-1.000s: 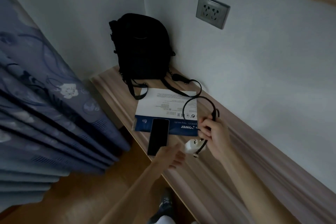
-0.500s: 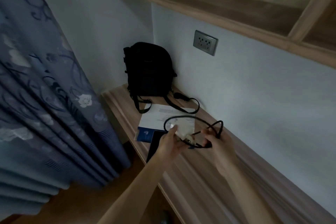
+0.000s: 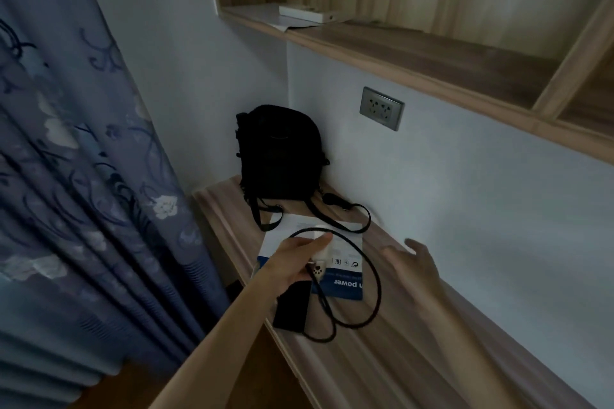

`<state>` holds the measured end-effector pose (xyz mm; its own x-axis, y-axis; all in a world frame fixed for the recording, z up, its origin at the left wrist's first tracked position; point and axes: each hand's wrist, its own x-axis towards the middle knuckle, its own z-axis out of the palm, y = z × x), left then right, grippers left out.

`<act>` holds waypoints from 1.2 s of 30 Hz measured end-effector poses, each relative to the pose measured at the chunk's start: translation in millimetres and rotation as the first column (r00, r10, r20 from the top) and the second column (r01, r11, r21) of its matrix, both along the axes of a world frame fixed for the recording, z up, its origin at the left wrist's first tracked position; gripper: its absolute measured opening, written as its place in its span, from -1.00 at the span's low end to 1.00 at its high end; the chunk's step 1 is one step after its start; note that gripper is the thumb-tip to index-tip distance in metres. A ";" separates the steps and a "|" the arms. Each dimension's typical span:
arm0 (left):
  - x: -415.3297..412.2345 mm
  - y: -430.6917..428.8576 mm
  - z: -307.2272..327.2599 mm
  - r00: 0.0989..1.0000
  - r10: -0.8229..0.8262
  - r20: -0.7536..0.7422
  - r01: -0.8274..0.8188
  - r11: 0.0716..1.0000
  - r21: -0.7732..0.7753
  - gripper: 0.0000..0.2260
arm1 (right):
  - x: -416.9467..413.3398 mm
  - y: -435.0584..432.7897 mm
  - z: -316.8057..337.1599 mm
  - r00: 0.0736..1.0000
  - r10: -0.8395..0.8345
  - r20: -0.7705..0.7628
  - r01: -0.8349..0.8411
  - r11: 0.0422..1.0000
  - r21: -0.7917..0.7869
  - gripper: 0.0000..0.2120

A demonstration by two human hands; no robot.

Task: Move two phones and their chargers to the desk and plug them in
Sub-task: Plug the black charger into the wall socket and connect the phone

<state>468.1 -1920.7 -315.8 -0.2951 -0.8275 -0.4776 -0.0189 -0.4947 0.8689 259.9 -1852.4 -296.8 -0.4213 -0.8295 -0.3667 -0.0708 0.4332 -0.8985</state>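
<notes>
My left hand (image 3: 292, 262) grips a white charger plug (image 3: 320, 254) above the desk. Its black cable (image 3: 373, 279) hangs from the plug in a wide loop that trails onto the wooden desk (image 3: 415, 352). A dark phone (image 3: 292, 305) lies face up near the desk's front edge, partly under my left wrist. My right hand (image 3: 415, 262) hovers to the right of the cable loop, fingers spread, holding nothing. A grey wall socket (image 3: 381, 108) sits above and to the right of the plug. Only one phone and one charger are visible.
A black backpack (image 3: 280, 153) stands in the desk's far corner, straps trailing forward. A white and blue packet (image 3: 345, 266) lies under the cable. A wooden shelf (image 3: 415, 50) with a flat white item (image 3: 310, 12) overhangs the socket. Blue flowered curtains (image 3: 83, 192) hang at left.
My right hand has let go of the cable and opened to the right. The cable loop has dropped onto the desk. My left hand has taken the plug and lifted it. The view tilted upward.
</notes>
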 end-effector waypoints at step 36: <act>-46.3 -219.4 79.8 0.981 -0.141 -0.137 0.089 0.939 -0.332 -0.67 | 36.3 -236.0 24.2 0.991 -0.021 -0.134 -0.046 0.877 -0.478 -0.48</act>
